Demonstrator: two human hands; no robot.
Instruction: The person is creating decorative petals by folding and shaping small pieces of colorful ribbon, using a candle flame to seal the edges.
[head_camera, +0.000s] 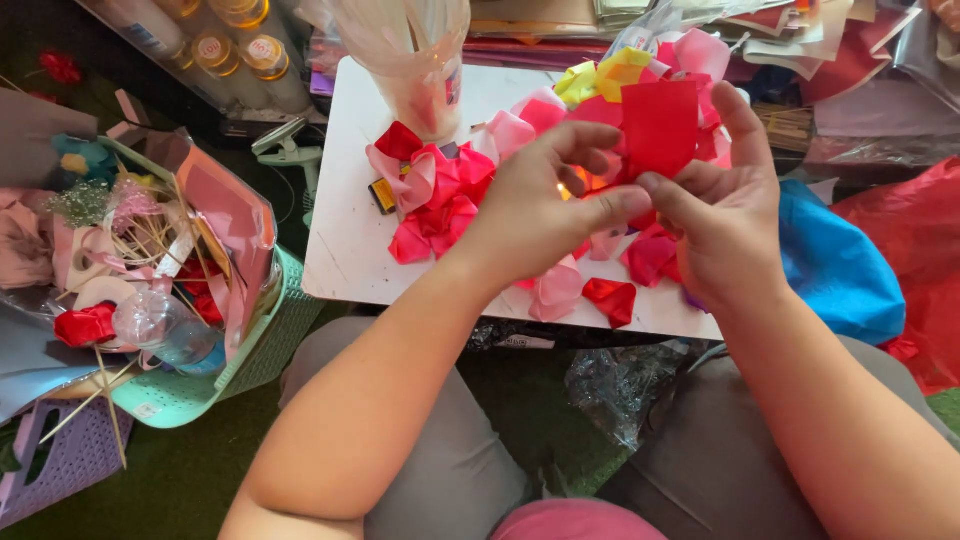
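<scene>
Both my hands meet above a small white table (345, 235). A red square of ribbon (660, 125) stands upright between them. My left hand (535, 205) pinches its lower edge with thumb and curled fingers. My right hand (725, 205) grips the same piece from the right, its index finger raised behind the ribbon. Under the hands lies a pile of folded ribbon petals (440, 195) in red, pink and hot pink, with yellow pieces (605, 75) at the far side.
A mint basket (265, 345) at the left holds ribbon rolls, sticks and pink wrapping. A glue gun (290, 150) lies beside the table. A clear plastic cup (420, 65) stands on the table's far edge. Blue cloth (840, 265) and red wrapping (920, 250) lie at the right.
</scene>
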